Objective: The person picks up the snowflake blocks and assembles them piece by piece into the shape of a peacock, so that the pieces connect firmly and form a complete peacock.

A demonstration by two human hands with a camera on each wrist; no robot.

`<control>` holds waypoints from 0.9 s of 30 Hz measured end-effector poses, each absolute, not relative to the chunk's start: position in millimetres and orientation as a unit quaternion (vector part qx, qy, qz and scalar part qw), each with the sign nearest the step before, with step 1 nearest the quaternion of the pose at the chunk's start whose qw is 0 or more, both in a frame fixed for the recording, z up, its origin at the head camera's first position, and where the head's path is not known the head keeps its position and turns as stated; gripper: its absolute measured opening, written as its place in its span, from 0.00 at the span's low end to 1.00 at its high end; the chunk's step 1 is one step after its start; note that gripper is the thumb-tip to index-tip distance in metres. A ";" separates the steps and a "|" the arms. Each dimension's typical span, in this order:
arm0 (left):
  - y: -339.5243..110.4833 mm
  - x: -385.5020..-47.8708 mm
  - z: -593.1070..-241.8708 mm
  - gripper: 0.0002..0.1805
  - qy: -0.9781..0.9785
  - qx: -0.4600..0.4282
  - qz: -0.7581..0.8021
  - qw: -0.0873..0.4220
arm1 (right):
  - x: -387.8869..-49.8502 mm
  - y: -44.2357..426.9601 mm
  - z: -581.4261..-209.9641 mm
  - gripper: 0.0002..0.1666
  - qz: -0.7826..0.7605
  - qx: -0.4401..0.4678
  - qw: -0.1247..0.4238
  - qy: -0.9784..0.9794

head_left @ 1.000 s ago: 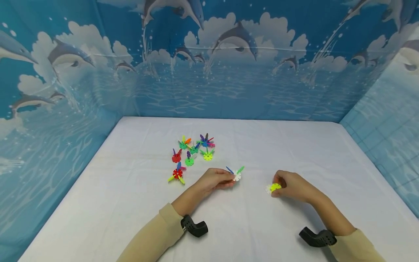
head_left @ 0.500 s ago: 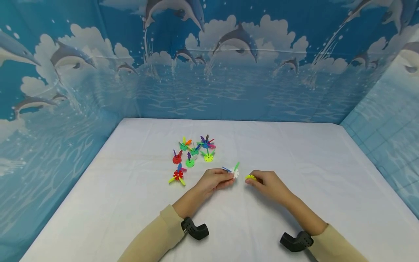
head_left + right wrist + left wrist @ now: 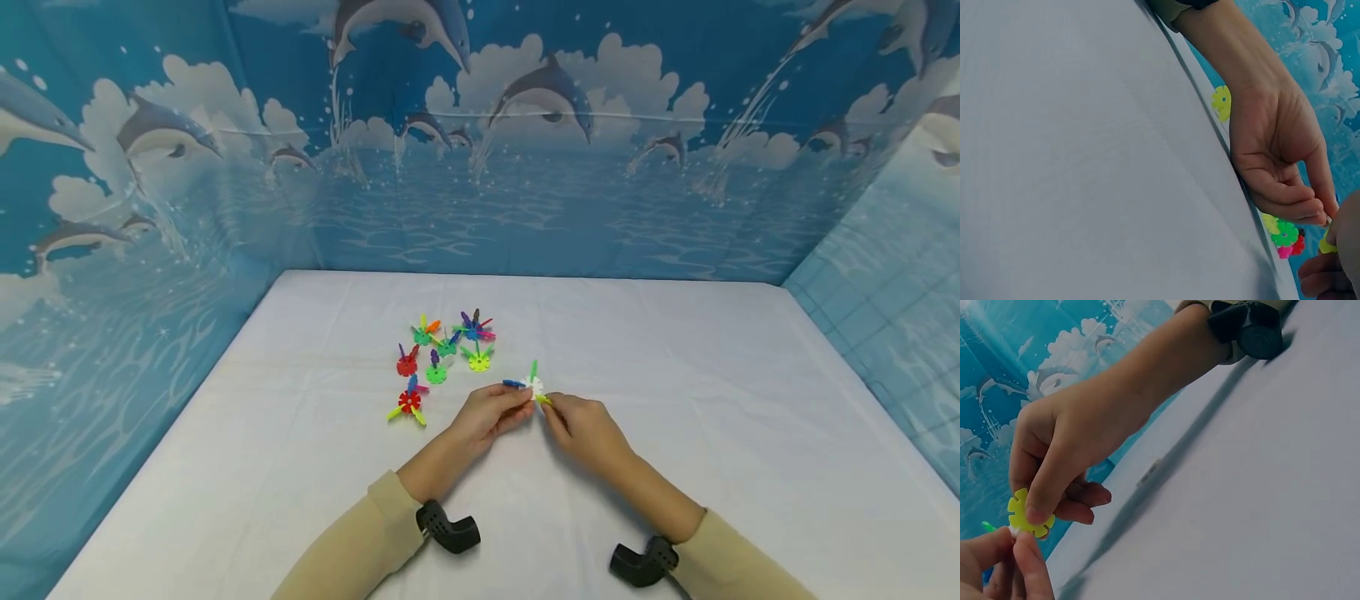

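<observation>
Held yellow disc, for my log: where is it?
Right of centre in the head view, the yellow disc is pinched in the right grip beside the white disc.

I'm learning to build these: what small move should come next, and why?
Probably press the yellow disc into the white disc with the right hand, the left hand steadying. The yellow one is pinched right by the white one's edge, which already bears a blue disc and a green disc. Fingers hide whether it has slotted in.
</observation>
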State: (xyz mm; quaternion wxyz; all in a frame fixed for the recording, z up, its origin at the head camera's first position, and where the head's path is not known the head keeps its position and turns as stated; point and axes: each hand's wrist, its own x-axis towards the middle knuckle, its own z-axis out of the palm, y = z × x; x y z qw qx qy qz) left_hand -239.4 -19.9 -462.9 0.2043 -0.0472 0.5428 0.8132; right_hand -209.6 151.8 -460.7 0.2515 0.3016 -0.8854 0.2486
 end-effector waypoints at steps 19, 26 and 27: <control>-10.6 -232.2 -460.9 0.07 0.514 -0.047 0.831 0.205 | -209.3 143.9 -461.9 0.14 0.219 0.314 0.278 -0.881; -10.8 -232.1 -465.4 0.07 0.541 -0.025 0.820 0.184 | -210.6 153.9 -456.8 0.04 0.262 0.287 0.207 -0.898; -11.0 -232.1 -466.1 0.06 0.548 -0.018 0.816 0.182 | -210.3 157.4 -454.2 0.05 0.278 0.283 0.186 -0.899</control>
